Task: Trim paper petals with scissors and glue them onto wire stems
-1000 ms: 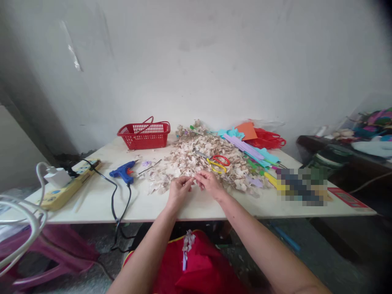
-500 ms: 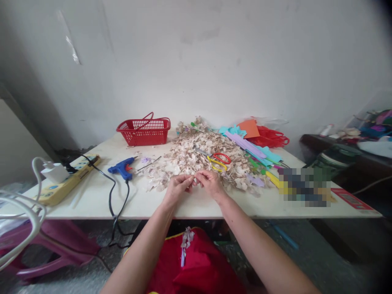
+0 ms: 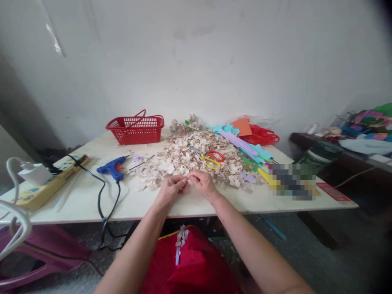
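My left hand (image 3: 174, 186) and my right hand (image 3: 200, 182) meet fingertip to fingertip above the front part of the table. Both are pinched closed, and whatever lies between the fingertips is too small to make out. Just behind them spreads a large heap of pale, dried-looking petals (image 3: 183, 155). Scissors (image 3: 212, 159) with one red and one yellow handle loop rest on the heap. A thin dark stick (image 3: 141, 162) and a small purple flower (image 3: 139, 158) lie left of the heap.
At the left are a blue glue gun (image 3: 114, 167) with its cord and a yellow power strip (image 3: 52, 185). A red basket (image 3: 136, 132) stands behind. Purple paper (image 3: 239, 143), an orange sheet (image 3: 241, 126) and a red bag (image 3: 263, 135) lie right. Petal pieces rest on the red apron (image 3: 196, 265).
The view has turned slightly to the right, so everything on the table appears shifted left. My hands stay together, with the right fingertips slightly higher over the left ones.
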A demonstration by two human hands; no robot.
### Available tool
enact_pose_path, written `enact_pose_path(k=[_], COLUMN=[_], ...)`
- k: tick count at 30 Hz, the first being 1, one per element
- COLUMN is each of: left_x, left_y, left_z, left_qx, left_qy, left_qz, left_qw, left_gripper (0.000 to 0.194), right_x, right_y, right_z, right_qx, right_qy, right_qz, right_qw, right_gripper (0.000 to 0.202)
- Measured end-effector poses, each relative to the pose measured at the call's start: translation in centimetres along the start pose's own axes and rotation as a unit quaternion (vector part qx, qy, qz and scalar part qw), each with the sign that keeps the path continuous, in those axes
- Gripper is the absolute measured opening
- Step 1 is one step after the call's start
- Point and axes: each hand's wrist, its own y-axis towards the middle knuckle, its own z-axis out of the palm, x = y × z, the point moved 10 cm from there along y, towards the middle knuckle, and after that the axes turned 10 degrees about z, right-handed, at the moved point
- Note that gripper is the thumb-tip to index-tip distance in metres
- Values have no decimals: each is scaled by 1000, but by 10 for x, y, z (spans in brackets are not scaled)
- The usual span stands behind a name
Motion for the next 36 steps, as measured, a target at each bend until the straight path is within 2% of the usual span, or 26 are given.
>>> enact_pose_path(k=[7, 16, 21, 25, 28, 32, 36], left_x=[2, 4, 3, -5, -8, -8, -8], left_y=[-1, -4, -6, -9, -11, -12, -11], left_z=[3, 7, 6, 14, 16, 13, 11], left_qx=[30, 48, 25, 34, 36, 17, 14], left_qy=[51, 29, -21, -108, -135, -138, -126], left_qz=[-7, -27, -31, -30, -33, -34, -33], left_qw=[998, 998, 999, 993, 990, 990, 991], left_gripper=[25, 25, 27, 28, 28, 28, 29], right_x=[10, 13, 6, -3, -10, -14, -14], right_y=[-2, -3, 4, 7, 6, 4, 3], right_z=[1, 5, 4, 5, 6, 4, 6], right_qx=[14, 46, 56, 75, 84, 84, 92], right_qy=[-96, -39, 90, 187, 234, 266, 254], right_qz=[-27, -37, 33, 113, 156, 174, 172], right_qw=[995, 997, 994, 973, 956, 945, 947], right_gripper=[22, 15, 18, 25, 26, 24, 23])
